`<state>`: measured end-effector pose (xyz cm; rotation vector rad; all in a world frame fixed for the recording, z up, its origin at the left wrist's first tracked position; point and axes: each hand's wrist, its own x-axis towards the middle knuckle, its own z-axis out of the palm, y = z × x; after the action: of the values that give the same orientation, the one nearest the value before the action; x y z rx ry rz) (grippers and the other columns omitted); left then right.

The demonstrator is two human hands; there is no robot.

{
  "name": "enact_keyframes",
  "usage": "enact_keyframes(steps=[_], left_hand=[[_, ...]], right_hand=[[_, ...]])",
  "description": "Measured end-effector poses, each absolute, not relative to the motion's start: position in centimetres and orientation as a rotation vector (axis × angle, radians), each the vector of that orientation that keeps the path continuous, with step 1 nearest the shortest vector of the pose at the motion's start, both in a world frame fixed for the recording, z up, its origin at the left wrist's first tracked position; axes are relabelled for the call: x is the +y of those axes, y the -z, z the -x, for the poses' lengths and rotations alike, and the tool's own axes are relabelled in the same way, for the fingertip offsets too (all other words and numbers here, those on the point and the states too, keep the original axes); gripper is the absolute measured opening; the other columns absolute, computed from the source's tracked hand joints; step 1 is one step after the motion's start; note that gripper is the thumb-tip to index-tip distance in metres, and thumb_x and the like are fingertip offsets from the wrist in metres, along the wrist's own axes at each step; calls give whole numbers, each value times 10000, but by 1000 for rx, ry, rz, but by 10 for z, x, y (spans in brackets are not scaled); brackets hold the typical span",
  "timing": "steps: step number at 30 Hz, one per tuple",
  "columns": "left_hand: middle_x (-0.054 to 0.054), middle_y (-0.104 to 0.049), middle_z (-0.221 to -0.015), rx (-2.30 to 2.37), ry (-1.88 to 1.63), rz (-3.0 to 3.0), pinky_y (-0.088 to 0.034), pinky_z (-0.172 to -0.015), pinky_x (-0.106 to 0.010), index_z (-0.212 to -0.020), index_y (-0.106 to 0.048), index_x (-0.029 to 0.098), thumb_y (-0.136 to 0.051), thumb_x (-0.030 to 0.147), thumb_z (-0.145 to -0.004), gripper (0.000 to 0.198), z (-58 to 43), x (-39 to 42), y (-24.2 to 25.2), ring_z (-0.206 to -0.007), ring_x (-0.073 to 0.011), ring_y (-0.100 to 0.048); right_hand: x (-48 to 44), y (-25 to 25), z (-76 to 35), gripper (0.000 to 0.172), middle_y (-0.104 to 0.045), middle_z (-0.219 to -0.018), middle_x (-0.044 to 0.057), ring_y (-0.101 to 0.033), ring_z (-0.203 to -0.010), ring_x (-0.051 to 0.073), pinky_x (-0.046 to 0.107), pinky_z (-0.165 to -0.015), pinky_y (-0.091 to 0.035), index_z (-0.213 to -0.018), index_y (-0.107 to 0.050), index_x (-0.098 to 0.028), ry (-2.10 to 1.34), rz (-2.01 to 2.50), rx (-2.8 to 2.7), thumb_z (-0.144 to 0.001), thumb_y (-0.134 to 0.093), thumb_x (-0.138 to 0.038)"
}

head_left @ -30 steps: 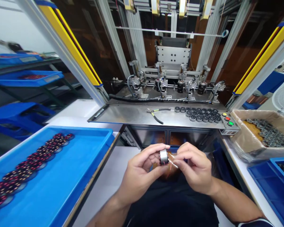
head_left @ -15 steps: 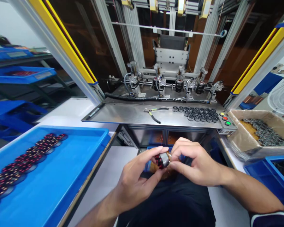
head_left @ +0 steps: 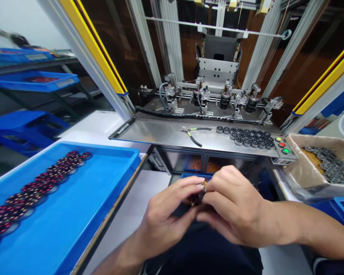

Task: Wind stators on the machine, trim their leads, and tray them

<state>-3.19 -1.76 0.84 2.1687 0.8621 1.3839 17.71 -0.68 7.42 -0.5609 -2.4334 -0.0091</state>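
Observation:
My left hand (head_left: 167, 215) and my right hand (head_left: 232, 206) meet over my lap, fingers curled round a small wound motor stator (head_left: 195, 198) with red copper windings. Only a sliver of the part shows between my fingertips; the rest is hidden by my right hand. Both hands pinch it from opposite sides.
A blue tray (head_left: 83, 206) at left holds a row of finished red-wound stators (head_left: 37, 187). On the steel shelf (head_left: 160, 133) lie pliers (head_left: 193, 134), several bare black stator cores (head_left: 248, 136) and coloured buttons (head_left: 281, 144). A lined box of cores (head_left: 326, 164) sits at right. The winding machine (head_left: 215, 95) stands behind.
My hands have closed tighter together and dropped slightly; my right hand now covers most of the stator, whose silver body was plainly visible before. The view has shifted a little.

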Motion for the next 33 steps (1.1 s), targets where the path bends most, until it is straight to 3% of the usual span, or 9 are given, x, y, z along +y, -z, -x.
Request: enact_keyframes(steps=[3, 9, 11, 14, 19, 22, 25, 33], left_hand=[[-70, -747, -1177, 865, -1361, -2022, -578, -968, -301, -1181, -701, 268, -746, 35, -775, 471, 41, -21, -8, -1076, -227, -718], [-108, -780, -1099, 725, -1456, -1294, -628, -850, -274, -1058, -766, 206, -815, 121, -758, 316, 57, -15, 2, -1000, -244, -752], [-132, -773, -1123, 737, -1486, -1154, -631, -840, -270, -1077, -757, 177, -819, 133, -761, 325, 57, -11, 7, -972, -237, -759], [-133, -767, -1143, 776, -1500, -1052, -633, -779, -229, -1111, -741, 173, -821, 143, -765, 356, 56, -6, 13, -951, -219, -760], [-76, -782, -1114, 823, -1565, -970, -616, -762, -179, -1101, -752, 231, -826, 137, -763, 359, 61, -9, 15, -892, -161, -758], [-77, -766, -1158, 848, -1591, -944, -623, -782, -212, -1095, -754, 238, -843, 165, -748, 365, 66, -12, 14, -946, -184, -749], [-101, -757, -1158, 851, -1645, -921, -629, -704, -225, -1061, -762, 204, -850, 263, -750, 329, 68, -12, 13, -850, -179, -747], [-78, -781, -1053, 941, -1703, -856, -589, -612, -185, -962, -764, 193, -826, 334, -778, 239, 59, -13, 7, -727, -124, -707]], right_hand=[[-4, -71, -170, 210, -654, -778, 90, -528, -711, 182, 348, -652, -440, -829, -621, -125, -17, 474, -2505, -964, -464, -91], [68, -61, -174, 76, -666, -881, 72, -611, -850, 175, 322, -782, -505, -908, -626, -158, -252, 538, -2435, -957, -615, -216], [115, -45, -166, 236, -680, -1039, 110, -630, -999, 205, 346, -907, -512, -1033, -640, -145, -146, 826, -2345, -889, -726, -311], [184, -14, -150, 531, -598, -1328, 200, -550, -1256, 278, 423, -1089, -433, -1274, -586, -105, -27, 1195, -2362, -842, -769, -354], [233, 29, -134, 813, -438, -1507, 266, -387, -1418, 405, 572, -1157, -306, -1454, -470, -92, -3, 1386, -2492, -816, -755, -508], [235, 38, -135, 797, -428, -1515, 265, -383, -1412, 419, 603, -1142, -285, -1482, -439, -107, 3, 1462, -2545, -879, -637, -590], [232, 37, -139, 759, -438, -1516, 230, -390, -1402, 385, 556, -1146, -288, -1478, -439, -130, 9, 1471, -2594, -906, -573, -611], [221, 35, -149, 608, -520, -1372, 208, -475, -1262, 387, 523, -1028, -393, -1405, -505, -175, -36, 1532, -2617, -924, -550, -545]])
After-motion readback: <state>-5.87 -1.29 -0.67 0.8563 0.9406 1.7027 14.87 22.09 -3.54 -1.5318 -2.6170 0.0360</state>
